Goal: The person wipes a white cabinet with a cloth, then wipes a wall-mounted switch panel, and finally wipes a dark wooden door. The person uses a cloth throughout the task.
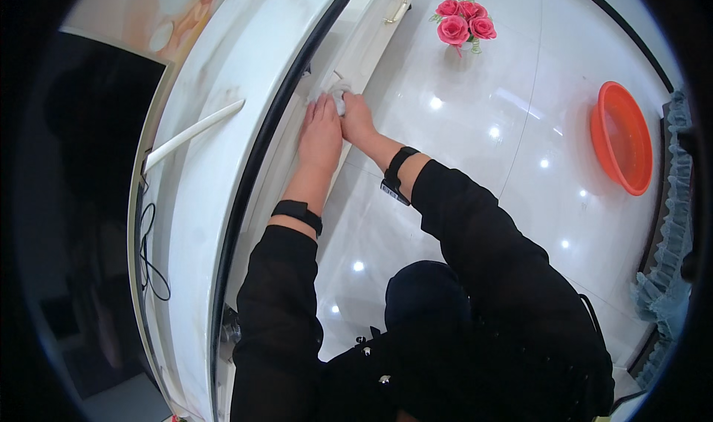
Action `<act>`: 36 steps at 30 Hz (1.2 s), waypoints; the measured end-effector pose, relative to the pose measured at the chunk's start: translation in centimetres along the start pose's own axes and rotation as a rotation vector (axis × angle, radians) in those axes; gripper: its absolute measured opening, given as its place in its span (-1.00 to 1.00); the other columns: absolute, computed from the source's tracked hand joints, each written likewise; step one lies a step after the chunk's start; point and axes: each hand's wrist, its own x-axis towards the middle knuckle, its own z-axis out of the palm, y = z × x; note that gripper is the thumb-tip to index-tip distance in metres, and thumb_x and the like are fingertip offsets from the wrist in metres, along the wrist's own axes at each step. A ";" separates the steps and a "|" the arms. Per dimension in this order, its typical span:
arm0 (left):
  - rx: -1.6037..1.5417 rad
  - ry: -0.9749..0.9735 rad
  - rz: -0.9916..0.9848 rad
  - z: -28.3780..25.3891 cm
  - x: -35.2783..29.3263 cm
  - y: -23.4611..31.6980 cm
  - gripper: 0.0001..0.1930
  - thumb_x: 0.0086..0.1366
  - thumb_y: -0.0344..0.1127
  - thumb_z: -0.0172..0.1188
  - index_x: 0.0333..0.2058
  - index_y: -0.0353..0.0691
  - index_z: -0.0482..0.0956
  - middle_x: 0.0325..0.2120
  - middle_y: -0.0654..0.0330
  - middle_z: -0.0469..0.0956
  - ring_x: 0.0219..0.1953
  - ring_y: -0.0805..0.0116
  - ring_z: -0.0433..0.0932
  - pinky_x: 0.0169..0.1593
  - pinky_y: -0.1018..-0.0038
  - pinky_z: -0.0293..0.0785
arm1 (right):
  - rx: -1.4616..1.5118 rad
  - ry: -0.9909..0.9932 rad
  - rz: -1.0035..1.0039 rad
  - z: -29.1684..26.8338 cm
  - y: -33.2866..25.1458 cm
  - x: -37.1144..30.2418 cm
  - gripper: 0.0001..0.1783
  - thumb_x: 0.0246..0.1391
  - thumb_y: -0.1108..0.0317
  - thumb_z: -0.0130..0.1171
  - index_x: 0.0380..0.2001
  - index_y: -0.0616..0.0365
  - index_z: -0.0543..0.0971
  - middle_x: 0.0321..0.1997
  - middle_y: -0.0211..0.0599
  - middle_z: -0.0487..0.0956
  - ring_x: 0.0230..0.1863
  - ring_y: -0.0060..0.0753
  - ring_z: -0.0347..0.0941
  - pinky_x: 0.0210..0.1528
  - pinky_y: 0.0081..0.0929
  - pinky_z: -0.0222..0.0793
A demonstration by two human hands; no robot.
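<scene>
Both my hands are together at the open drawer of a white TV cabinet, just below the dark edge of its top. A crumpled white cloth sits at my fingertips, partly hidden by them. My right hand is closed, its fingers curled round the cloth. Close against it on the left, my left hand reaches forward with fingers stretched out, the tips beside the cloth. Part of the drawer's inside is covered by my hands.
The glossy white cabinet top with a black rim runs along my left, under a large dark television. A black cable lies there. On the tiled floor stand pink artificial roses and an orange basin, near blue ruffled fabric.
</scene>
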 end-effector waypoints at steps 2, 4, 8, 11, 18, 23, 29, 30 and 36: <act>-0.015 0.005 -0.002 0.2 -1.4 0.4 -0.57 0.36 -0.42 -0.03 0.19 -0.35 0.36 0.24 0.02 0.36 0.30 0.09 0.30 0.41 0.29 0.18 | -0.020 -0.010 -0.035 0.6 0.8 -1.4 -0.56 0.00 0.30 0.27 -0.09 0.33 0.45 -0.05 0.32 0.45 -0.03 0.36 0.43 0.05 -0.06 0.40; 0.010 -0.020 0.014 -0.1 -4.6 -0.3 -0.57 0.35 -0.42 -0.02 0.18 -0.37 0.36 0.23 0.02 0.37 0.30 0.10 0.31 0.41 0.30 0.18 | 0.021 -0.041 -0.004 2.5 0.4 -4.1 -0.51 0.03 0.22 0.29 -0.06 0.32 0.45 -0.06 0.28 0.46 -0.03 0.33 0.44 0.04 -0.06 0.41; 0.033 -0.117 -0.010 -0.2 -8.3 -0.5 -0.53 0.33 -0.42 0.00 0.20 -0.39 0.36 0.23 0.04 0.37 0.30 0.14 0.31 0.41 0.32 0.18 | 0.028 -0.103 0.003 4.6 0.6 -7.5 -0.49 0.06 0.19 0.29 -0.04 0.32 0.43 -0.07 0.28 0.47 -0.02 0.32 0.43 0.04 -0.06 0.40; 0.137 -0.188 0.023 -0.3 -10.4 -1.0 -0.49 0.31 -0.42 0.02 0.24 -0.39 0.34 0.25 0.08 0.35 0.31 0.18 0.29 0.41 0.34 0.19 | 0.040 -0.176 0.017 5.4 0.3 -9.2 -0.49 0.06 0.20 0.28 -0.03 0.31 0.43 -0.06 0.28 0.46 0.01 0.32 0.41 0.07 -0.07 0.39; 0.043 -0.183 -0.001 -0.4 -14.8 -1.6 -0.49 0.30 -0.43 0.04 0.22 -0.42 0.35 0.25 0.08 0.34 0.32 0.19 0.28 0.40 0.34 0.21 | 0.016 -0.288 -0.024 5.9 -0.4 -12.1 -0.44 -0.06 0.30 0.31 -0.02 0.37 0.39 0.05 0.28 0.38 0.08 0.34 0.37 0.13 -0.09 0.39; 0.039 -0.122 0.024 -0.7 -17.0 -1.8 -0.58 0.30 -0.42 0.04 0.13 -0.43 0.42 0.21 0.04 0.37 0.29 0.17 0.31 0.35 0.31 0.26 | -0.045 -0.342 0.015 5.2 -1.5 -12.8 -0.47 -0.14 0.37 0.33 -0.07 0.35 0.43 -0.05 0.27 0.45 0.09 0.30 0.36 0.15 -0.10 0.34; -0.015 -0.078 -0.031 -0.6 -19.7 -1.5 -0.68 0.30 -0.39 0.05 0.00 -0.37 0.53 0.16 0.09 0.40 0.24 0.20 0.34 0.24 0.33 0.34 | -0.067 -0.350 -0.082 4.0 -2.9 -14.3 -0.48 -0.20 0.48 0.33 -0.07 0.32 0.47 -0.04 0.22 0.48 0.05 0.28 0.42 0.12 -0.13 0.38; -0.048 -0.053 -0.046 -0.6 -20.2 -1.6 -0.66 0.28 -0.41 0.06 0.01 -0.37 0.52 0.15 0.09 0.40 0.24 0.19 0.34 0.22 0.32 0.36 | -0.061 -0.333 -0.118 4.0 -3.1 -14.5 -0.49 -0.21 0.47 0.33 -0.09 0.31 0.47 -0.06 0.21 0.49 0.03 0.27 0.43 0.09 -0.11 0.39; -0.119 0.129 -0.118 -0.7 -23.0 -1.1 -0.58 0.22 -0.45 0.07 0.08 -0.34 0.46 0.15 0.14 0.41 0.21 0.18 0.38 0.16 0.30 0.42 | -0.081 -0.349 -0.085 4.0 -4.1 -15.2 -0.41 -0.25 0.42 0.32 -0.04 0.35 0.48 0.00 0.19 0.51 0.08 0.18 0.44 0.15 -0.19 0.38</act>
